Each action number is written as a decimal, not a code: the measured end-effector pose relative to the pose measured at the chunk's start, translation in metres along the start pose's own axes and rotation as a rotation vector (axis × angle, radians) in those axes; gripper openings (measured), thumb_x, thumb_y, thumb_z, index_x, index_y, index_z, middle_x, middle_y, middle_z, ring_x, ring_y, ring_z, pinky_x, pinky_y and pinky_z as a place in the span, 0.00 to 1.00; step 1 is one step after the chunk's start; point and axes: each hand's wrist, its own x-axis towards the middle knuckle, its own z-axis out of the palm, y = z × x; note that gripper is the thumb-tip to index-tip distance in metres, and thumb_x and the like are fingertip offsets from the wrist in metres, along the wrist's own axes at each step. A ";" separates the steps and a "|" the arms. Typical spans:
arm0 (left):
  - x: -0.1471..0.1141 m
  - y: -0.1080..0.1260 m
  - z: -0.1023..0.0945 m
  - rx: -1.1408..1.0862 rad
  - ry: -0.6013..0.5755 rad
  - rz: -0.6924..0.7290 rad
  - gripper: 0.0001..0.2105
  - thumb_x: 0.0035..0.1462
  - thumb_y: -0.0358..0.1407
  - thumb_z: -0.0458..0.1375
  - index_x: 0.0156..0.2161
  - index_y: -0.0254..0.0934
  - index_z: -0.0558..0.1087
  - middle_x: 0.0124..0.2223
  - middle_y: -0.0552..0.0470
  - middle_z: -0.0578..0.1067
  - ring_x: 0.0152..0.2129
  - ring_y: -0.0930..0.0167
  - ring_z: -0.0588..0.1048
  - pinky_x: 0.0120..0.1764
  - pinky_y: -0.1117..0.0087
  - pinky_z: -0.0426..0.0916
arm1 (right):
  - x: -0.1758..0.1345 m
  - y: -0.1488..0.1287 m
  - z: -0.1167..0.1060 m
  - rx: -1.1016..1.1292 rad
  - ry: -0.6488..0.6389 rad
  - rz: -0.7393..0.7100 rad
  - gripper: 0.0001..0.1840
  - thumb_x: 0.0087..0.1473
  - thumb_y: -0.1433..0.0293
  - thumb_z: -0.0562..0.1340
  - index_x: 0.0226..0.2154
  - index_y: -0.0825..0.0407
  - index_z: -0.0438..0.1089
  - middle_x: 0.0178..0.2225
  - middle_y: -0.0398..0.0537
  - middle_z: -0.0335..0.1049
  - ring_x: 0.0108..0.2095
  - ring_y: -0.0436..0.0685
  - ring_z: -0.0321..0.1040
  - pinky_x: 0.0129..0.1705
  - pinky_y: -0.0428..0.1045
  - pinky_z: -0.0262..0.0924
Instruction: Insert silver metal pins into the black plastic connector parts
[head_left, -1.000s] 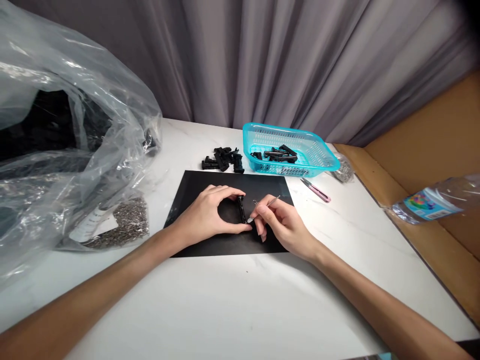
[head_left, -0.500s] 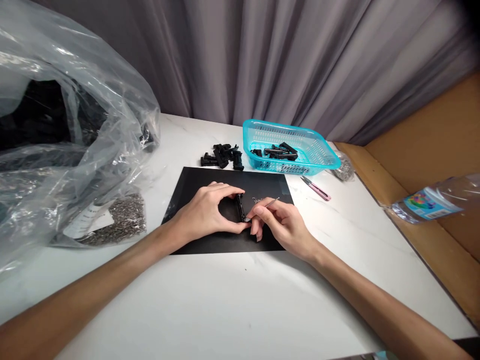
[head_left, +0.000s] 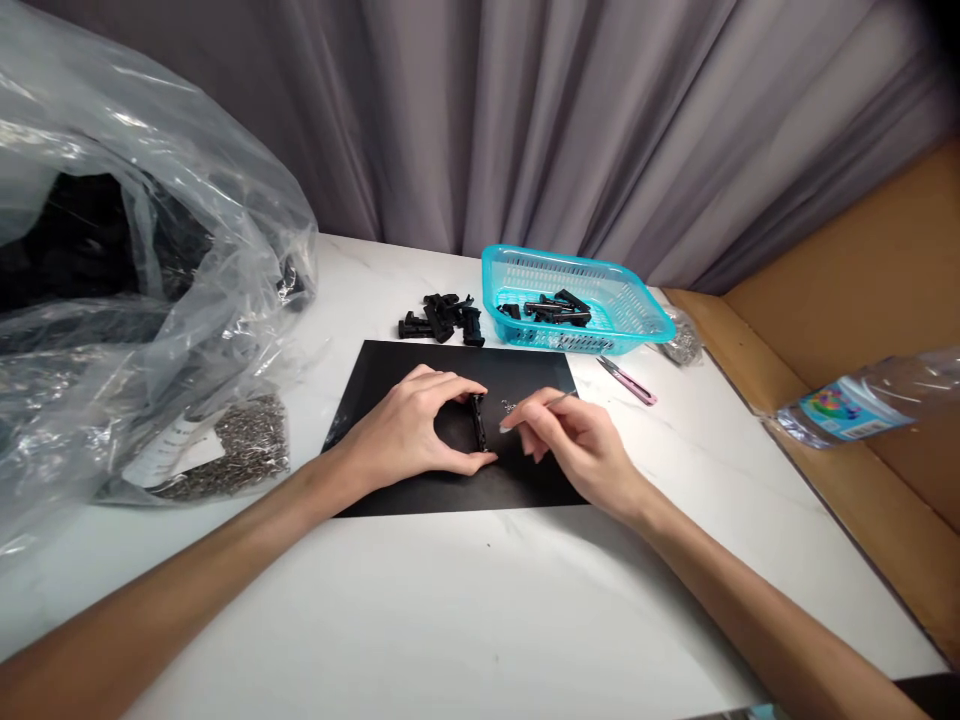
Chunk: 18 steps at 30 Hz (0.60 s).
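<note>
My left hand (head_left: 416, 425) holds a narrow black plastic part (head_left: 479, 424) upright by its two ends, between thumb and fingers, over a black mat (head_left: 450, 495). To the right, my right hand (head_left: 566, 435) is closed around a thin metal tool (head_left: 561, 398), probably tweezers; its tip is hidden by the fingers. This hand is a little apart from the black part. Between the hands, a few tiny shiny metal pieces (head_left: 508, 406) lie on the mat.
Behind the mat lie several black parts (head_left: 442, 318) and a blue basket (head_left: 652, 322) holding more. Pink-handled snips (head_left: 628, 382) rest at right. On the left are a large clear bag (head_left: 247, 220) and a bag of small metal pieces (head_left: 244, 445). A plastic bottle (head_left: 847, 410) stands by cardboard.
My right hand has drawn back to the right, away from the black part's lower end. My left hand still holds the part in nearly the same place.
</note>
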 end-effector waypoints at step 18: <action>-0.004 -0.002 -0.001 0.023 -0.029 -0.012 0.29 0.45 0.48 0.73 0.52 0.39 0.76 0.44 0.49 0.80 0.43 0.61 0.75 0.48 0.60 0.72 | -0.006 -0.017 -0.053 -0.697 -0.518 0.012 0.18 0.71 0.66 0.55 0.59 0.44 0.71 0.41 0.48 0.67 0.35 0.54 0.70 0.38 0.50 0.65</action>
